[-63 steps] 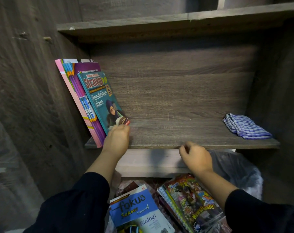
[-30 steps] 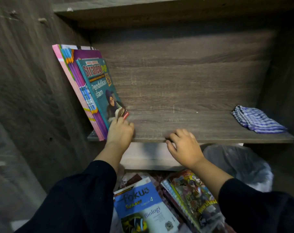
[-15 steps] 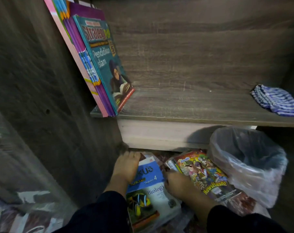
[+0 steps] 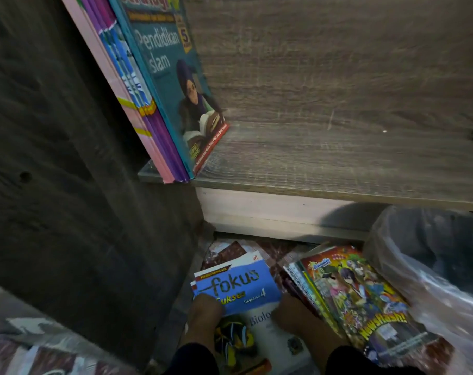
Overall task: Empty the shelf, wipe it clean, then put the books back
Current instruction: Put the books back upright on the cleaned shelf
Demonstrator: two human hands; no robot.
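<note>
Head view: left hand (image 4: 205, 307) and right hand (image 4: 291, 312) clamp opposite edges of the Fokus book (image 4: 238, 289) at 6 o'clock on the floor; lift it level, then stand it against the books (image 4: 159, 85) leaning at 11 o'clock on the shelf (image 4: 338, 163).

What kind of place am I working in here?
Probably a home study corner or a student's room. School workbooks lean in a wood-grain bookshelf, a Fokus Sukses Biologi book and a comic magazine lie on the floor, and a plastic-lined bin stands beside them.
</note>
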